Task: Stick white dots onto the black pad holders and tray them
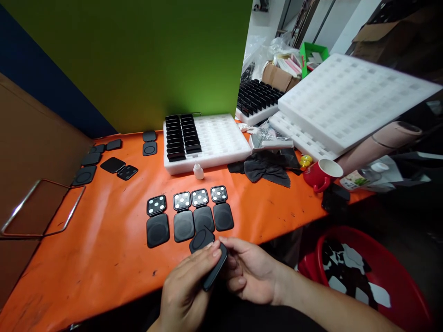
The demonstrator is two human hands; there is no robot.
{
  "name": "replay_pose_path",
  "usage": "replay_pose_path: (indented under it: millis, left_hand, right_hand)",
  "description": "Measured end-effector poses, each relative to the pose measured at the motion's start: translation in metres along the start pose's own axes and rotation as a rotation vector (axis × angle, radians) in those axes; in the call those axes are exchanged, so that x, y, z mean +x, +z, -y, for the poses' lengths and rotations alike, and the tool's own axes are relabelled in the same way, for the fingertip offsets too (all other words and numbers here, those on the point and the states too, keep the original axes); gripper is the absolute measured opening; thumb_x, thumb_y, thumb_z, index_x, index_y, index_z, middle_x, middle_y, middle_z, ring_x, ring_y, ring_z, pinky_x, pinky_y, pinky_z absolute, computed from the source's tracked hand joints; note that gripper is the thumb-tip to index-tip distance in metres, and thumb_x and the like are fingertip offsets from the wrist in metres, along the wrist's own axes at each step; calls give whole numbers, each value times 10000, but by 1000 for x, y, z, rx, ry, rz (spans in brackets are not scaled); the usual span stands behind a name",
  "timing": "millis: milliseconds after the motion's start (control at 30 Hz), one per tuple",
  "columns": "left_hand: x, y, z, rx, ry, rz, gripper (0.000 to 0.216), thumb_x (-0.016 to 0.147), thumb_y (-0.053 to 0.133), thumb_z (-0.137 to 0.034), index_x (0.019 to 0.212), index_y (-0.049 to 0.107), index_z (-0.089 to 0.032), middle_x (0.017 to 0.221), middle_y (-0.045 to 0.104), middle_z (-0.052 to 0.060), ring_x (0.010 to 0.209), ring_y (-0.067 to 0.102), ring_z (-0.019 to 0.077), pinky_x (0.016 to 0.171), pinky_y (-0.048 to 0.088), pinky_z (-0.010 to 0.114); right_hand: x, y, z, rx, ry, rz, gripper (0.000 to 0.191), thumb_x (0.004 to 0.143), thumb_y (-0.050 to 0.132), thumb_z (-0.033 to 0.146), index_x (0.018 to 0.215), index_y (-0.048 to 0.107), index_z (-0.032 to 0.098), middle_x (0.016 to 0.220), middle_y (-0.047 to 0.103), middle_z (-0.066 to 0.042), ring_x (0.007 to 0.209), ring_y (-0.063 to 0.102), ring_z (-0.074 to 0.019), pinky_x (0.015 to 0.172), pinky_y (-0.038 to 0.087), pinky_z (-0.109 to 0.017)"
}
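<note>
Over the table's front edge, my left hand (188, 283) grips a black folding wireless charger (215, 267), its hinged panels partly opened and one showing a ring mark. My right hand (254, 269) is closed at the charger's right edge, thumb and forefinger on it and the other fingers curled. Just beyond lie several unfolded chargers in a row, among them a charger (157, 229) at the left and another charger (223, 216) at the right. Their upper panels show white dots; their lower panels are plain black. Behind them stands a small white dropper bottle (198, 171).
A white foam tray (224, 143) holds two rows of black pieces. More chargers (90, 159) lie at the left by a wire handle (74, 216). Rightward are a dark cloth (266, 168), a red mug (320, 175), stacked foam trays (353, 97) and a red bin (408, 286).
</note>
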State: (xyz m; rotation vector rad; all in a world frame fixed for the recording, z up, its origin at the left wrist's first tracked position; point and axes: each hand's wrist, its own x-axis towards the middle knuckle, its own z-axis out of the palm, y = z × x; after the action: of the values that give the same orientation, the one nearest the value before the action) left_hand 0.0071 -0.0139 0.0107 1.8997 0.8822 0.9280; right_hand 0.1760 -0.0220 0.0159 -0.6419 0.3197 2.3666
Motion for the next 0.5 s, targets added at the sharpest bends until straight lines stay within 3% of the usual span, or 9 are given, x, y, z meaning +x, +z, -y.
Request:
replay_pose_path:
  millis: [67,167,267,333,400,500]
  left_hand:
    - [0,2,-1,-15,-60,-15,489,738,559,-35,1126,570,-331,1124,628,32,1011,591,224,878,462,336]
    - [2,5,-3,-84,-282,-131,286,770,566,-145,1019,630,-269,995,681,42,897,633,204,808,483,290]
    - [9,7,-7,-237,-527,-238,178,759,592,-273,923,634,-218,869,691,40,787,638,188,693,492,247]
    - [13,7,-9,-340,-627,-238,218,737,612,-323,914,627,-196,839,686,42,762,627,184,659,483,236]
    - [16,7,-11,-420,-681,-229,259,723,622,-345,927,623,-184,828,683,46,762,619,183,660,474,235]
    - [17,7,-11,-496,-704,-227,284,709,635,-345,943,617,-185,827,678,45,772,614,184,676,467,238]
  right_hand:
    - [2,0,-1,-13,-30,-14,201,787,524,333,719,495,146,484,328,79,384,243,-26,355,147,-134]
    - [0,-3,0,-198,-136,-16,233,800,455,333,664,491,148,484,296,73,395,197,-38,367,145,-154]
    - [-5,-7,4,-607,-516,-167,225,813,425,294,667,520,151,525,339,47,465,283,-65,422,224,-181]
    - [-8,-12,6,-906,-721,-303,199,825,437,280,727,558,157,571,390,31,541,353,-85,492,287,-202]
    - [-10,-17,5,-1138,-768,-361,195,834,458,304,791,583,160,648,465,8,625,412,-105,574,333,-222]
    - [-10,-24,-2,-1322,-714,-322,219,802,528,366,823,594,158,729,525,-12,676,449,-121,613,354,-235]
